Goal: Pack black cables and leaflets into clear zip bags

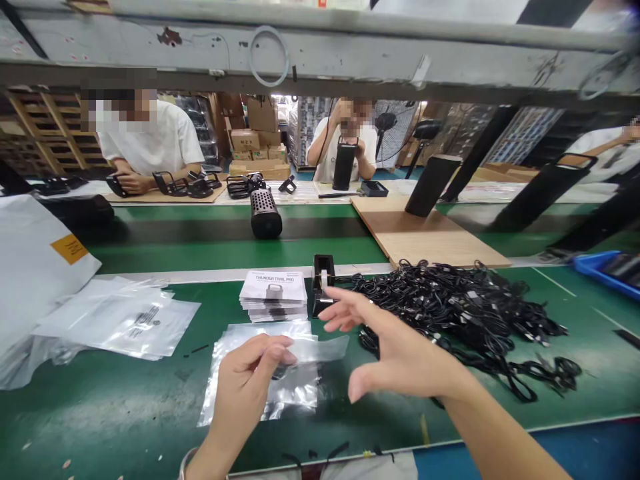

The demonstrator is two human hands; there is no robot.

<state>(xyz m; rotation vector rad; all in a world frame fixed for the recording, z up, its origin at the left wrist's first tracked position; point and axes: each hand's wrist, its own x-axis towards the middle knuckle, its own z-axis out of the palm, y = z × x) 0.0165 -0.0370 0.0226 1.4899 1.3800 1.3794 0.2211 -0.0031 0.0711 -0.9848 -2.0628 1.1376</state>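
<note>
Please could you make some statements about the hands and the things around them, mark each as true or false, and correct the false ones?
1. The left hand holds a clear strip. True.
2. The right hand is closed around the tape dispenser. False: it is open and holds nothing.
3. The stack of booklets is to the left of the tape dispenser. True.
4. All the black cables are inside the blue bin. False: they lie in a loose heap on the green work surface.
5. A black device stands on the wooden board. True.
</note>
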